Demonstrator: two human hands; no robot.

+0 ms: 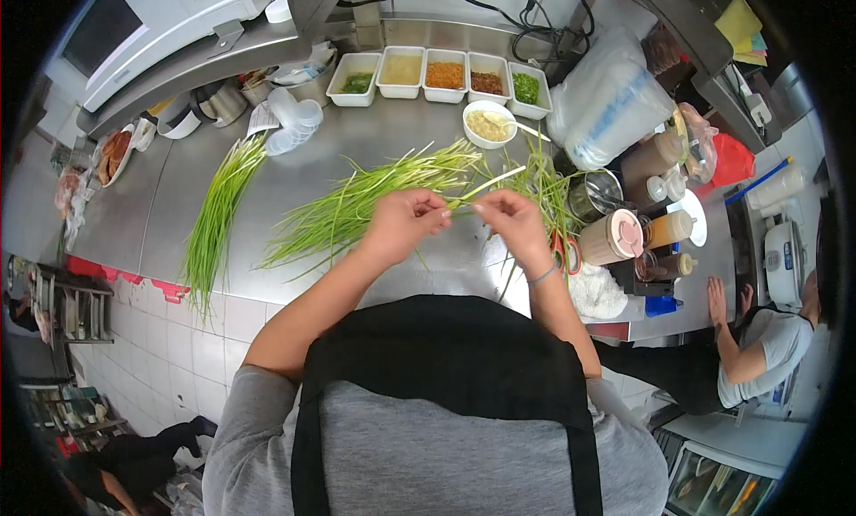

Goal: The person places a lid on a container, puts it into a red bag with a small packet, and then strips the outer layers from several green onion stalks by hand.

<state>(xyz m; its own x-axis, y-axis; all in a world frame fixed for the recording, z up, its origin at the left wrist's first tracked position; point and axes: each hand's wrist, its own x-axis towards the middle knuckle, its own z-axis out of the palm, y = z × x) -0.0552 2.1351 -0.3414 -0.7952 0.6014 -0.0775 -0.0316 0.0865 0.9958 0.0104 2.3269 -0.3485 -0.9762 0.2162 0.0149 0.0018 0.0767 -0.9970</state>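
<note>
Just above the counter, in the middle of the head view, my left hand (403,220) is closed in a pinch on a garlic chive (496,180). My right hand (517,224) pinches close to the same stalk, whose pale end points up and to the right. Behind my left hand lies a large loose pile of garlic chives (348,198). A neater bunch of chives (223,208) sits farther left, its green tips hanging over the counter edge. Thin scraps of stalk (546,182) are heaped beyond my right hand.
Along the back stand several white containers (399,92) of chopped ingredients and a small white bowl (489,140) with a spoon. Red-handled scissors (565,251), a white cloth (597,293) and sauce bottles (670,229) are at right. Another person (758,351) stands beyond them.
</note>
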